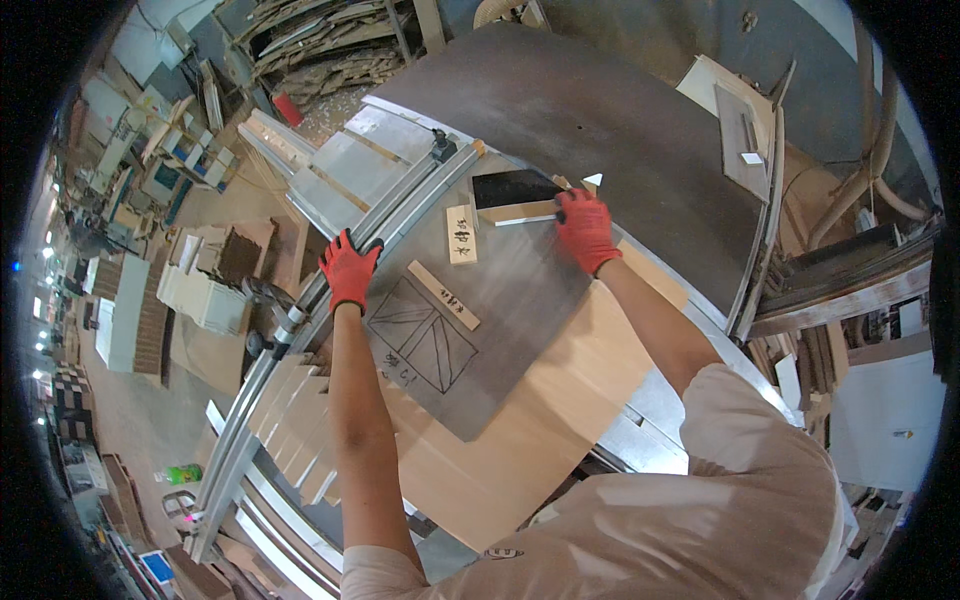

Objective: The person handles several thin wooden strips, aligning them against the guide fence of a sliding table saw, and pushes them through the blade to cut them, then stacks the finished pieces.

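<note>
A black-topped, tan-edged piece [515, 188] lies flat on a grey board [525, 290] bearing a line drawing [437, 352].

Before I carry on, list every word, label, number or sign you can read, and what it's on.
I won't copy out wording, but this is where marks stand:
Pale block: dark handwritten characters.
Narrow pale strip: dark handwritten characters.
Grey sheet: dark handwriting beside a hand-drawn figure of straight lines.
Beige shirt: small dark emblem, too small to read.
Green object on the left: any label too small to read.
</note>
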Action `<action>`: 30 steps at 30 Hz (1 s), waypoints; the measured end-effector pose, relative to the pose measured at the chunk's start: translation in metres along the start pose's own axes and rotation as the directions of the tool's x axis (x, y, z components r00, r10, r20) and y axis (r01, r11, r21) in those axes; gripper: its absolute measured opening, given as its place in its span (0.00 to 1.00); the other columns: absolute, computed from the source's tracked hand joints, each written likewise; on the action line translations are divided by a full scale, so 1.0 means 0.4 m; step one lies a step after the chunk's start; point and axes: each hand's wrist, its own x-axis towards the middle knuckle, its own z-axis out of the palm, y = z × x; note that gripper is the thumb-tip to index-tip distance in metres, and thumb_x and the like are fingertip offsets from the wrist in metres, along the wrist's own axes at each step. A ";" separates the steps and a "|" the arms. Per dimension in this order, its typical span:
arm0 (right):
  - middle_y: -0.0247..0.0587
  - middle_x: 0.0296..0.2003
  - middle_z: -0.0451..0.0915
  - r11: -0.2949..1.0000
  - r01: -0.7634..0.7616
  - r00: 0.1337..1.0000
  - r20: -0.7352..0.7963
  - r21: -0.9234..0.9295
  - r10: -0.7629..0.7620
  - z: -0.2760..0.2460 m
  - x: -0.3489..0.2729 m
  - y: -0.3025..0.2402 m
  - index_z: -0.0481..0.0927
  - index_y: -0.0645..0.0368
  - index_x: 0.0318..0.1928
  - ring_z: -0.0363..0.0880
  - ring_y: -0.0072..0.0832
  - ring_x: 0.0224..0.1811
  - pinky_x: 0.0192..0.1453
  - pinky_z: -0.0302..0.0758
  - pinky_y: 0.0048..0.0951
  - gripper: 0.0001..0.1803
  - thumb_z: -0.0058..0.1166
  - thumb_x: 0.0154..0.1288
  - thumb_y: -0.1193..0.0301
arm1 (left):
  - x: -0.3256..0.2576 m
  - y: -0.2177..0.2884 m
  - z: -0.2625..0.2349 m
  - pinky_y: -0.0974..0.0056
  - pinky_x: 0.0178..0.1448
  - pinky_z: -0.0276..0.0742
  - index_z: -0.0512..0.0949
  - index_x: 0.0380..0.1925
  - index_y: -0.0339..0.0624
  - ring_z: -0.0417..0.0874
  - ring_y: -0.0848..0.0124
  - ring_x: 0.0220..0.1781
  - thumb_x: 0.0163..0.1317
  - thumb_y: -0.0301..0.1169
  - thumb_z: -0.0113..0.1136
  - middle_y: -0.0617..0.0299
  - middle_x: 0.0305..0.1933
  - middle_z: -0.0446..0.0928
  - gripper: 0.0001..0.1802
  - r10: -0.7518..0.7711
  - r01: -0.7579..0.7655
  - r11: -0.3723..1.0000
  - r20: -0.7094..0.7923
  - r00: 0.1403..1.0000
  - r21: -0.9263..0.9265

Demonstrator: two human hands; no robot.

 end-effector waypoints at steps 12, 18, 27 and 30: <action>0.52 0.45 0.82 0.953 -0.147 0.985 0.122 0.266 0.118 0.037 0.032 0.211 0.76 0.61 0.52 0.80 0.48 0.50 0.53 0.76 0.42 0.30 0.70 0.46 0.66 | -0.394 0.541 0.073 0.67 0.37 0.79 0.75 0.52 0.44 0.81 0.71 0.35 0.64 0.30 0.64 0.65 0.42 0.81 0.17 -0.023 0.427 -0.487 0.500 0.865 -0.762; 0.51 0.39 0.83 0.946 -0.026 0.999 0.036 0.323 0.015 -0.057 -0.034 0.197 0.78 0.60 0.46 0.82 0.47 0.44 0.45 0.77 0.43 0.26 0.71 0.46 0.66 | -0.336 0.662 0.206 0.61 0.45 0.82 0.74 0.54 0.44 0.83 0.63 0.41 0.66 0.37 0.63 0.55 0.46 0.81 0.19 0.220 0.584 -0.698 0.653 0.725 -0.414; 0.46 0.50 0.79 0.992 0.114 0.992 -0.067 0.052 -0.111 -0.180 -0.229 0.045 0.78 0.56 0.50 0.78 0.43 0.53 0.53 0.77 0.42 0.31 0.73 0.44 0.61 | -0.369 0.682 0.161 0.64 0.39 0.82 0.78 0.33 0.40 0.80 0.70 0.30 0.64 0.34 0.62 0.64 0.32 0.78 0.09 0.141 0.657 -0.386 0.663 0.736 -0.647; 0.46 0.52 0.77 0.996 -0.006 0.985 0.171 0.086 -0.008 -0.255 -0.328 0.003 0.78 0.54 0.52 0.75 0.44 0.56 0.57 0.75 0.45 0.32 0.72 0.44 0.60 | -0.536 0.705 0.113 0.68 0.35 0.78 0.81 0.37 0.38 0.78 0.74 0.28 0.65 0.31 0.60 0.66 0.33 0.79 0.08 0.177 0.629 -0.338 0.609 0.773 -0.700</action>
